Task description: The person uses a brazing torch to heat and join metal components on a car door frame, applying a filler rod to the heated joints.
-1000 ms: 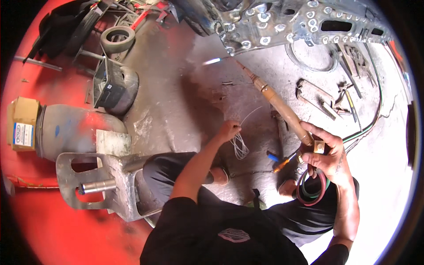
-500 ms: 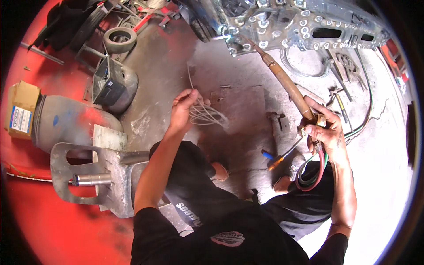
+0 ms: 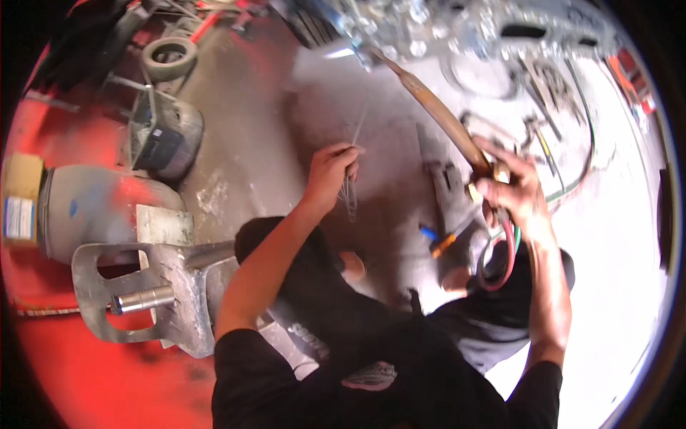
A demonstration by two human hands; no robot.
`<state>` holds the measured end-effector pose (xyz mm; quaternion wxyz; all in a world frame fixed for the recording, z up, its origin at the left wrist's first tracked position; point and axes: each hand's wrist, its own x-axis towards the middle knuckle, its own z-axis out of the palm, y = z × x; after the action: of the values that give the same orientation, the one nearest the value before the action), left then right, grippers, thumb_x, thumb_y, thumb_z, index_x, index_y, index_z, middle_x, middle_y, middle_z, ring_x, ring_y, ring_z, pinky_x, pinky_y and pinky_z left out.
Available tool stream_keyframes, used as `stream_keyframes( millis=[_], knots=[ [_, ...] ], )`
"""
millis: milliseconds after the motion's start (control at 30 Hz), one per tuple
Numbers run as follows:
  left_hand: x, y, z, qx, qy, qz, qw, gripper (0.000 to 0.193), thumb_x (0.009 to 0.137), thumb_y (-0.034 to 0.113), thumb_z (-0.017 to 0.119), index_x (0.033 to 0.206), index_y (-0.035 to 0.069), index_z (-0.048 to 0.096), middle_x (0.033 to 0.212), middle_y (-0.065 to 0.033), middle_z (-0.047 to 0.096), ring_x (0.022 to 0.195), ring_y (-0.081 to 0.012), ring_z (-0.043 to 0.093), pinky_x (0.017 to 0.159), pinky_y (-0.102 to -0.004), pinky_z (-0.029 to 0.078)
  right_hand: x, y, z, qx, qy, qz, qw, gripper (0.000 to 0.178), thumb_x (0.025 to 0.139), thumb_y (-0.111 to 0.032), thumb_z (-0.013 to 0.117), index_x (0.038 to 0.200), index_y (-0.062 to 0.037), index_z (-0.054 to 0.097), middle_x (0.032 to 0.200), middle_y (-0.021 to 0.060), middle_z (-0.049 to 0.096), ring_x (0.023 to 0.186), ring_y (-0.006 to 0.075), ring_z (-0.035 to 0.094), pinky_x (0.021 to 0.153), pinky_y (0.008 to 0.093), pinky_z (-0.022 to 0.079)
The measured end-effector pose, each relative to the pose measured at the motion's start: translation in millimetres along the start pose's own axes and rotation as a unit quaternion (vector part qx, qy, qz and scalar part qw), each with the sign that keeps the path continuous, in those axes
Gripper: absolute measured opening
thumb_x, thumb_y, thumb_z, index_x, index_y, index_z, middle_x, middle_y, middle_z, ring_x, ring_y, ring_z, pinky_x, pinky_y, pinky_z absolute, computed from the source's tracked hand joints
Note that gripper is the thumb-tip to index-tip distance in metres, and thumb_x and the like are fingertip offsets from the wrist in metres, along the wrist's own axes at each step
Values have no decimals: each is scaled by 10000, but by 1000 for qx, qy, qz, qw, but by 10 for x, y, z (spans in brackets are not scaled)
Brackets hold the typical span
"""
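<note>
My right hand [image 3: 516, 187] is wrapped round a brown-sleeved gas welding torch [image 3: 446, 121], near its brass valve knobs. Red and green hoses [image 3: 509, 257] loop down below that hand. A small bright flame [image 3: 340, 53] burns at the torch tip, close to the edge of a bare metal vehicle panel [image 3: 429, 32] dotted with round shiny spots. My left hand [image 3: 334, 174] pinches a thin wire [image 3: 361, 121]; its free end points up toward the flame, and the rest hangs in a loose bundle beneath my fingers. The picture is smeared by motion.
At the left are a grey tank [image 3: 107, 214], a cardboard box [image 3: 21, 189], a tyre [image 3: 169, 58] and a grey frame-like object [image 3: 186, 279] with a metal tube. On the floor lie an orange-handled screwdriver [image 3: 443, 245], a hammer [image 3: 544, 143] and a wire coil [image 3: 486, 91].
My left hand has moved right and slightly down with the wire, its end now nearer the torch tip. My view has shifted, so the panel sits higher and the torch slightly left.
</note>
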<state>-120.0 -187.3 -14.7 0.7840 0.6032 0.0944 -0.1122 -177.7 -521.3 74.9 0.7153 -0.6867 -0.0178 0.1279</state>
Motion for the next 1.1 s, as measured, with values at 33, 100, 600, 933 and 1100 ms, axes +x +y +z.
stream_keyframes(
  millis=[33, 100, 600, 933, 1100],
  knots=[
    [37, -161, 1, 165, -51, 8, 985, 227, 968, 164, 628, 834, -13, 677, 632, 4, 539, 574, -113, 502, 566, -297, 442, 17, -98, 32, -17, -8, 8, 1000, 626, 839, -94, 785, 1418, -36, 553, 833, 104, 701, 516, 117, 606, 426, 257, 488],
    [33, -480, -6, 388, -130, -9, 912, 228, 921, 127, 607, 749, -12, 658, 577, -43, 561, 581, -206, 582, 584, -372, 474, -17, -171, 125, -38, -31, 16, 999, 588, 854, -123, 784, 1400, -47, 577, 797, 74, 695, 512, 105, 600, 436, 244, 480],
    [774, -3164, 601, 593, -7, 125, 795, 401, 939, 276, 608, 1247, 23, 566, 1092, -260, 660, 1048, -451, 633, 920, -533, 497, -161, -155, -443, -69, 24, 73, 995, 690, 761, -133, 839, 1396, -36, 585, 891, 49, 700, 629, 67, 599, 549, 199, 489],
    [1163, -4450, 1138, 509, -16, 39, 860, 577, 896, 430, 609, 1360, 91, 556, 1321, -202, 618, 1187, -396, 605, 990, -503, 484, 20, -100, -345, -125, -75, 50, 988, 651, 748, -22, 826, 1359, -2, 602, 1069, 126, 736, 923, 163, 684, 859, 304, 525],
    [1042, -3559, 790, 391, 73, 8, 918, 238, 878, 193, 647, 1003, -7, 607, 946, -266, 666, 969, -414, 670, 844, -495, 528, 10, -170, -287, -64, -39, 131, 989, 558, 850, 31, 741, 1381, -7, 573, 832, 56, 670, 598, 85, 631, 523, 234, 515]
  ],
)
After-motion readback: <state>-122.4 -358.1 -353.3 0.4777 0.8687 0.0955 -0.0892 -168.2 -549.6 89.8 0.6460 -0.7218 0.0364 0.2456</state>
